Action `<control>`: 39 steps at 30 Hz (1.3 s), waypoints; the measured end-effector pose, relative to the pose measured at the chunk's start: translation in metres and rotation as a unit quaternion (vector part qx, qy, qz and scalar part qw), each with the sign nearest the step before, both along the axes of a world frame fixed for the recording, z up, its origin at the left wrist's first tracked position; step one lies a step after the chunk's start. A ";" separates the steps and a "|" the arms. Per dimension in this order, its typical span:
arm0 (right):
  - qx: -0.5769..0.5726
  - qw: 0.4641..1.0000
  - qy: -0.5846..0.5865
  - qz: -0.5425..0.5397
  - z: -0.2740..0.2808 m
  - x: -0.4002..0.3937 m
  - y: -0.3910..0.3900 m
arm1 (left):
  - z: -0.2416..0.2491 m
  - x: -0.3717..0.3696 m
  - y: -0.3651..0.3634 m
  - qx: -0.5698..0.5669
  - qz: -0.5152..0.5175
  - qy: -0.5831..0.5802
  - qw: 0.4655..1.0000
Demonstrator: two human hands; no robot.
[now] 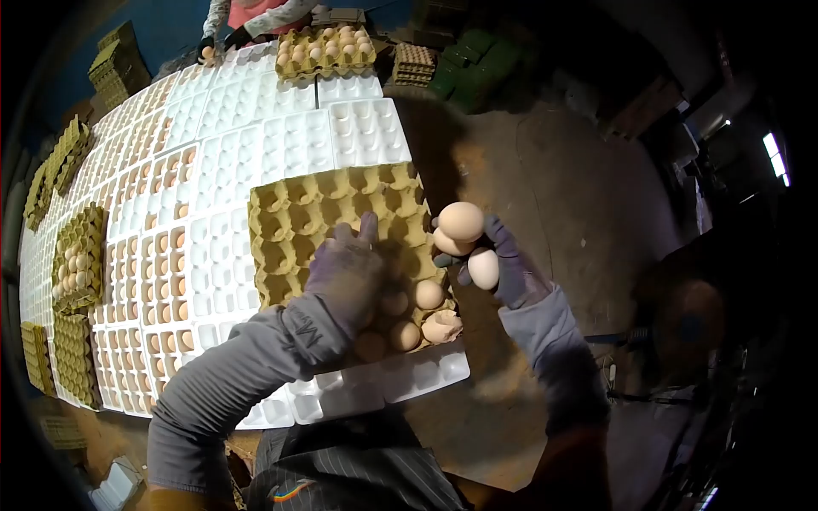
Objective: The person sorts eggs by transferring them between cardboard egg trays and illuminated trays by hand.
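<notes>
My right hand [511, 264], gloved, holds several eggs [461, 222] beside the right edge of a yellow cardboard egg tray [294, 221]. Gloved as well, my left hand [348, 266] reaches over the middle of that tray; one finger points away from me, and the others are blurred or hidden, so I cannot tell whether it holds anything. Loose eggs [429, 295] sit in the tray's near right part. A broken eggshell [442, 326] lies at its near right corner. The cardboard tray rests on white plastic egg trays [226, 255].
White trays, many holding eggs [162, 264], extend left. More cardboard trays with eggs stand at the left [78, 255] and far end [325, 51]. Across the table, another person's dark-gloved hands [223, 44] are near an egg. Bare floor [545, 170] lies right.
</notes>
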State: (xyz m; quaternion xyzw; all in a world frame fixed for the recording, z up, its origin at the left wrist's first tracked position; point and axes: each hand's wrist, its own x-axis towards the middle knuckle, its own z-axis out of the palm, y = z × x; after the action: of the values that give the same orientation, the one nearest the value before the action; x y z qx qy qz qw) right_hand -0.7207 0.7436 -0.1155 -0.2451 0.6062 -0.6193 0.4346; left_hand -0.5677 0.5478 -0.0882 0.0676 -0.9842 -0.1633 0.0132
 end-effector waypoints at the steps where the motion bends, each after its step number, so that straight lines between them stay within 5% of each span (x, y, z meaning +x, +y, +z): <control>1: -0.060 0.984 -0.160 -0.056 0.000 0.006 0.000 | -0.005 -0.005 0.002 0.002 0.025 -0.026 0.999; 3: -0.067 0.986 -0.138 -0.065 0.010 0.017 0.001 | -0.011 -0.007 -0.002 0.003 0.047 -0.050 0.998; 6: -0.053 0.985 -0.146 -0.080 0.027 0.033 -0.008 | -0.034 0.008 -0.042 0.167 -0.071 0.138 0.974; 7: -0.041 0.984 -0.150 -0.088 0.038 0.041 -0.016 | -0.041 0.017 -0.056 0.482 -0.021 0.098 0.870; 8: 0.006 0.991 -0.099 -0.086 0.047 0.049 -0.023 | -0.031 0.033 -0.073 0.629 0.008 0.007 0.777; 9: 0.052 0.994 -0.047 -0.082 0.048 0.054 -0.030 | -0.030 0.052 -0.085 0.695 0.037 -0.004 0.718; 10: 0.015 0.984 -0.160 -0.073 0.041 0.050 -0.032 | -0.029 0.071 -0.095 0.755 0.069 -0.011 0.653; 12: 0.040 0.980 -0.177 -0.081 0.043 0.070 -0.068 | -0.047 0.102 -0.112 0.609 0.040 0.114 0.784; 13: 0.091 0.988 -0.075 -0.100 0.061 0.090 -0.090 | -0.052 0.118 -0.128 0.643 0.065 0.100 0.757; 18: 0.083 0.988 -0.117 0.066 0.037 0.130 -0.196 | -0.096 0.209 -0.232 0.799 0.163 0.045 0.576; 19: 0.100 0.981 -0.139 0.090 0.032 0.137 -0.222 | -0.099 0.229 -0.260 0.797 0.172 0.054 0.576; 21: 0.168 0.969 -0.122 0.136 0.024 0.160 -0.280 | -0.104 0.270 -0.316 0.660 0.269 0.066 0.699; 23: 0.153 0.970 -0.080 0.172 0.004 0.184 -0.345 | -0.135 0.299 -0.389 0.589 0.373 0.077 0.713; 25: 0.175 0.967 -0.057 0.179 -0.013 0.206 -0.401 | -0.168 0.313 -0.462 0.349 0.399 0.202 0.823; 26: 0.175 0.966 -0.018 0.189 -0.029 0.213 -0.428 | -0.165 0.316 -0.492 0.186 0.419 0.160 0.874; 27: 0.174 0.964 0.022 0.200 -0.040 0.219 -0.455 | -0.161 0.315 -0.520 0.016 0.424 0.115 0.898; 28: 0.203 0.955 0.067 0.206 -0.042 0.225 -0.480 | -0.164 0.314 -0.542 0.020 0.424 0.115 0.898; 30: 0.104 0.920 0.298 0.233 -0.079 0.228 -0.526 | -0.176 0.308 -0.578 -0.146 0.422 0.021 0.894; 31: 0.059 0.873 0.426 0.231 -0.090 0.230 -0.550 | -0.187 0.304 -0.594 -0.142 0.421 0.021 0.896; 33: 0.175 0.851 0.453 0.200 -0.088 0.250 -0.602 | -0.205 0.296 -0.614 -0.193 0.433 -0.047 0.879; 35: 0.176 0.757 0.601 0.187 -0.108 0.263 -0.648 | -0.202 0.290 -0.617 -0.211 0.440 -0.078 0.870; 37: 0.181 0.706 0.647 0.223 -0.130 0.266 -0.685 | -0.189 0.288 -0.612 -0.125 0.416 0.038 0.900; 39: 0.194 0.729 0.617 0.226 -0.145 0.266 -0.715 | -0.198 0.283 -0.619 -0.034 0.341 0.066 0.937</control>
State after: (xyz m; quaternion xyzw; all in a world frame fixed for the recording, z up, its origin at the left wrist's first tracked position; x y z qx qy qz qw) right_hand -0.4551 0.0286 -0.2603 -0.6135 0.7744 -0.0844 0.1299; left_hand -0.2843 -0.0713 -0.2857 0.3877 -0.9039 -0.1194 0.1355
